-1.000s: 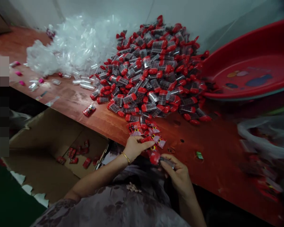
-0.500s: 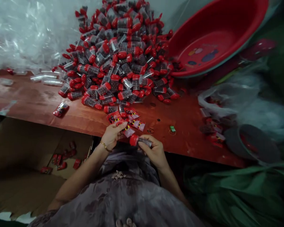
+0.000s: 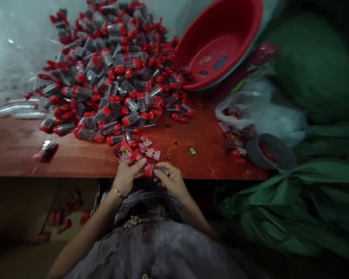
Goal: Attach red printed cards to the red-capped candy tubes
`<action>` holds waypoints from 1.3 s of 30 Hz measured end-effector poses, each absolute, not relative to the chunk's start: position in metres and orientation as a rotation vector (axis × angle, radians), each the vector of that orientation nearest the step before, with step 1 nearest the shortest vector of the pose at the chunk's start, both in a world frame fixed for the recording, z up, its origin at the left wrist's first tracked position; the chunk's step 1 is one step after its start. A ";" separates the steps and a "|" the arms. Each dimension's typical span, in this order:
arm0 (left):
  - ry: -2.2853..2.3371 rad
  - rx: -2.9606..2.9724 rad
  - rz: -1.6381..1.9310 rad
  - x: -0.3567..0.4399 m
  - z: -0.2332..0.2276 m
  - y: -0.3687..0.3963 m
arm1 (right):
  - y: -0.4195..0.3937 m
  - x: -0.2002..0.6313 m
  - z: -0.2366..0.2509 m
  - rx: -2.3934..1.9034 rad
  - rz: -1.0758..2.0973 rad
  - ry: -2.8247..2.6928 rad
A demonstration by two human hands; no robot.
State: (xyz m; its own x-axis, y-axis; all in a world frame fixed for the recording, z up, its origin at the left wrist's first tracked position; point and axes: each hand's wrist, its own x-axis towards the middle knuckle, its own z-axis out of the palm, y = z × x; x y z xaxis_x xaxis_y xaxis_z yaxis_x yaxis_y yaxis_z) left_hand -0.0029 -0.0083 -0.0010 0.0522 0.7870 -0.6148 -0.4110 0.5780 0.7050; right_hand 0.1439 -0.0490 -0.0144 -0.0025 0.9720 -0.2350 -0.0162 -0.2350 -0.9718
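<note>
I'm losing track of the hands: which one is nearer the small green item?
Right: the right hand is left of and below the small green item in view; the left hand is farther left.

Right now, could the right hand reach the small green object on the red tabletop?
Probably yes: nothing visible blocks the right hand from the green object, though that hand holds a red-capped clear tube.

thin gold bracelet | greyish-purple garment (faintly patterned) | pale clustered ornament

There are two hands, one bracelet, one basin, one bowl and tubes (many dozens).
</note>
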 end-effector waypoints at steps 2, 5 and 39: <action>1.229 0.389 0.943 -0.001 -0.001 -0.010 | -0.049 0.142 -0.015 -1.349 1.410 -1.049; 1.252 0.413 0.931 0.000 -0.003 -0.009 | -0.046 0.142 -0.020 -1.302 1.473 -1.040; 1.233 0.416 0.965 -0.005 0.006 0.007 | -0.056 0.159 -0.031 -1.272 1.019 -1.375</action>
